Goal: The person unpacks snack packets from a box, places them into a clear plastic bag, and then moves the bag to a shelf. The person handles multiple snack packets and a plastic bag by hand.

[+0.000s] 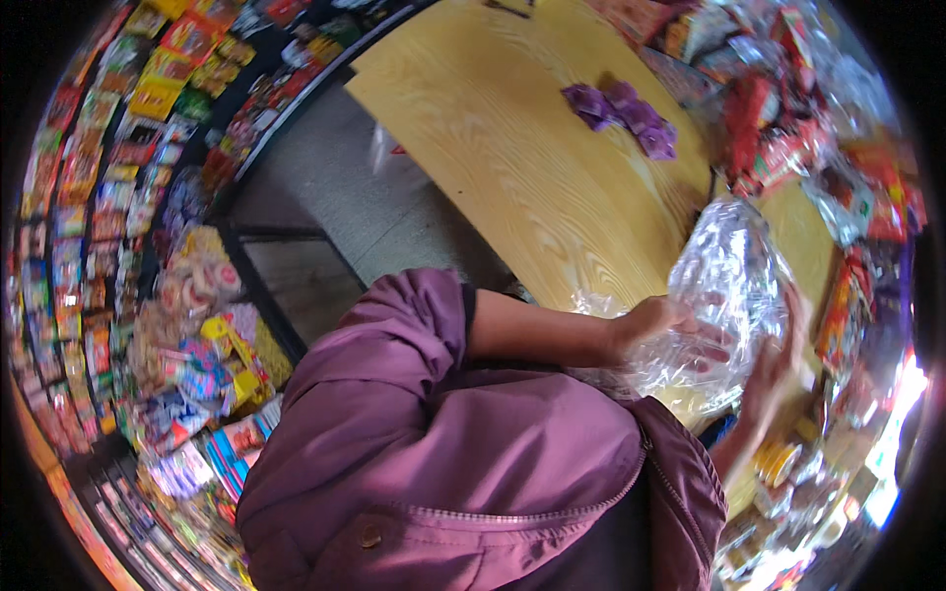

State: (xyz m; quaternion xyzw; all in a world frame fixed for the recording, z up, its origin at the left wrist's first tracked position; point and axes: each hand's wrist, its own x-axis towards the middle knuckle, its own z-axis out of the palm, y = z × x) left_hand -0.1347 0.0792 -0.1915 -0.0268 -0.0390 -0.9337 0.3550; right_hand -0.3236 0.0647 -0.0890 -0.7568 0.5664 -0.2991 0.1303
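Observation:
A crinkled clear plastic bag point(727, 258) bulges upright over the right end of the wooden table, between my two hands. My left hand point(662, 333) holds it from the left, fingers curving in against the film and partly seen through it. Along the bag's right side lies my right hand point(780, 340), slightly blurred, its long fingers pressed to the plastic. Glare on the film hides what, if anything, is inside. Farther off on the table are several crumpled purple wrapped pieces point(621, 113), apart from both hands.
The wooden table point(493, 128) runs from my hands toward the far left. Heaped packages, including a red one point(754, 128), crowd its right side. A roll of yellow tape point(777, 461) sits near my right forearm. Shelves of colourful packets point(108, 227) curve along the left.

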